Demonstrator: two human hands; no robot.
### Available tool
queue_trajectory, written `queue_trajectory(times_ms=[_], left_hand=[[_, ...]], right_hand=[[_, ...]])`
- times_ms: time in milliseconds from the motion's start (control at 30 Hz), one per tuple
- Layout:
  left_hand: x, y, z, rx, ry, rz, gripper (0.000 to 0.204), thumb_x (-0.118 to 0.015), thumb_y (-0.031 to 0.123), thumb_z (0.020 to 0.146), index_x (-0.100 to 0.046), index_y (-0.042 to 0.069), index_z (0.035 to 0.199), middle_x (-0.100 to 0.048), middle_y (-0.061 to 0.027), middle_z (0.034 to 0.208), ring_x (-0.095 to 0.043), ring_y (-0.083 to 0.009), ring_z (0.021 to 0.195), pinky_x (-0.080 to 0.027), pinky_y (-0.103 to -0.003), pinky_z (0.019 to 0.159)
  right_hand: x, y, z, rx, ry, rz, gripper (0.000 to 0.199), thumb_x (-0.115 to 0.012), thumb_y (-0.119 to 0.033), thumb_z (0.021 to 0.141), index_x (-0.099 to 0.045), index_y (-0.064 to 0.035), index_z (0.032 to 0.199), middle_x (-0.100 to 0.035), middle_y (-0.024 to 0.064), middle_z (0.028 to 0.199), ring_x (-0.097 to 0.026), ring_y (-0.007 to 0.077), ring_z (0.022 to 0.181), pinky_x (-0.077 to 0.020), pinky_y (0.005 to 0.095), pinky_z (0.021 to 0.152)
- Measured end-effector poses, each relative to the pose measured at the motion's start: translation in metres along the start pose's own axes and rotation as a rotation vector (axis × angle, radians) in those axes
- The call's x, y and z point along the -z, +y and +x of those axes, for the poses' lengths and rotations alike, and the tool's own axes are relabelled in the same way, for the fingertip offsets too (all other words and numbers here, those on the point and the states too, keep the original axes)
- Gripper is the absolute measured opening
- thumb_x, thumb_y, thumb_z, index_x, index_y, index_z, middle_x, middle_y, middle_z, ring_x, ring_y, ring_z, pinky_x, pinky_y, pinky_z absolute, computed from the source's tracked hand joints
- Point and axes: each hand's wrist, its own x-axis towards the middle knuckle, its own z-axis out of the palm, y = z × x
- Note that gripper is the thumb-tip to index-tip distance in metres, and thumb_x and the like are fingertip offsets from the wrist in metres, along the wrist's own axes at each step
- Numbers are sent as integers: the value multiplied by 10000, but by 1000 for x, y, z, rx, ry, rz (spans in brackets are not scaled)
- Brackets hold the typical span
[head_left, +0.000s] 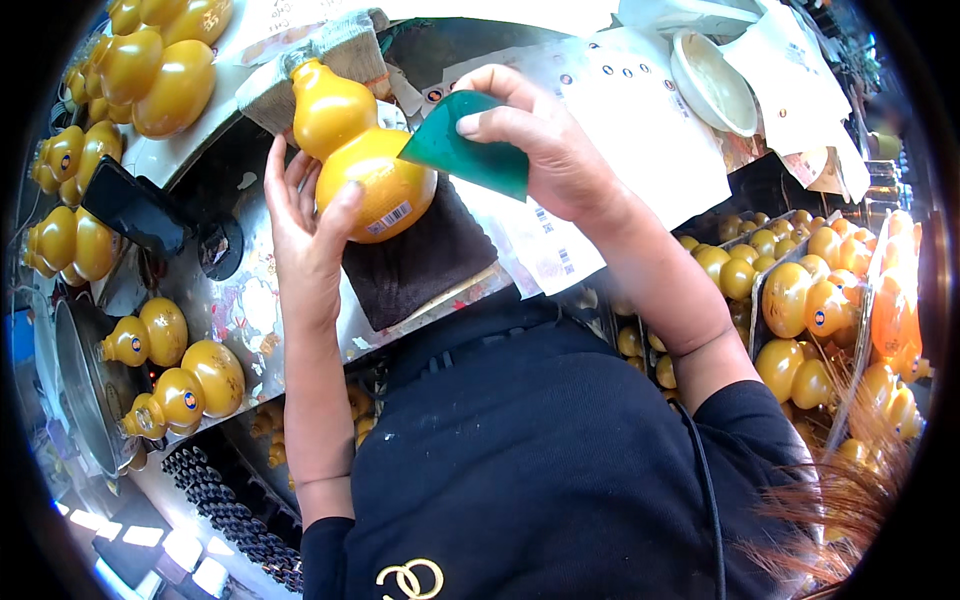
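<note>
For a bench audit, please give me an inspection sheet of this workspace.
Surface: spotted grey worktable, with a dark brown rectangular cloth on it.
Job's things: glossy yellow gourd-shaped object with a barcode sticker, tilted; thin green sheet, its corner overlapping the object in view, contact unclear.
Clutter: white printed paper sheets, pale oval bowl, black phone-like device.
Hands: left hand cups the object; right hand pinches the sheet.
Cables: thin black cord along the person's black shirt.
Surroundings: more yellow gourd-shaped objects at left and right.
</note>
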Motion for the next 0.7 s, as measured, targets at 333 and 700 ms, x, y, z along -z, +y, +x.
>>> queue_trajectory(times_ms=[333, 700], left_hand=[[1, 5, 12, 39, -121, 17, 849, -687, 349, 826, -228, 10, 1455, -420, -190, 1348, -458, -283, 1260, -355, -384, 1069], [-1, -6, 9, 91, -118, -49, 829, -519, 527, 909, -180, 35, 1483, -381, -170, 1414, -393, -260, 1327, -288, -377, 1110]], right_hand=[[-3, 10, -5, 360, -47, -589, 359, -640, -315, 908, -491, -89, 1144, -520, 55, 1068, -553, 147, 1005, -492, 290, 829], [-22, 49, -15, 380, 337, -455, 342, -597, -243, 932, -424, -28, 1133, -565, 124, 906, -594, 211, 829, -480, 323, 743]])
